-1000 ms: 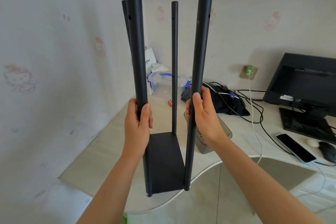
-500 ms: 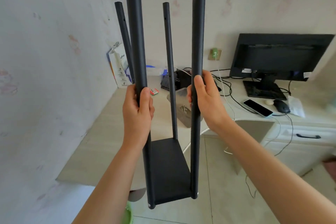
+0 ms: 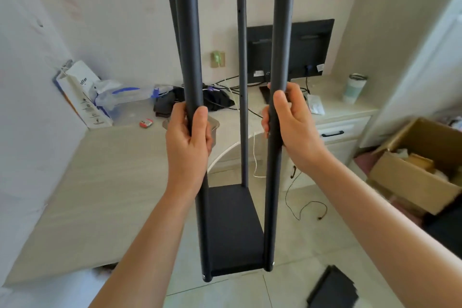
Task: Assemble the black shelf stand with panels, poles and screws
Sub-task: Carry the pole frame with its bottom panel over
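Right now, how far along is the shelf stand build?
Done: four black poles stand on the bottom panel; a screw head shows at a near pole's foot. In hand: the left hand grips the near left pole and the right hand grips the near right pole, frame lifted above the floor. Left: no upper panels fitted; a spare black panel lies on the floor.

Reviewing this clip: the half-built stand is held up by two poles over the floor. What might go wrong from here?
1. Both hands, left hand and right hand, grip only the front poles; the single bottom panel joins all four, so the frame may twist or the joints may loosen.
2. A spare panel lies on the floor just right of the stand; setting the stand down there could scratch it.
3. A loose cable trails nearby and could snag a pole.
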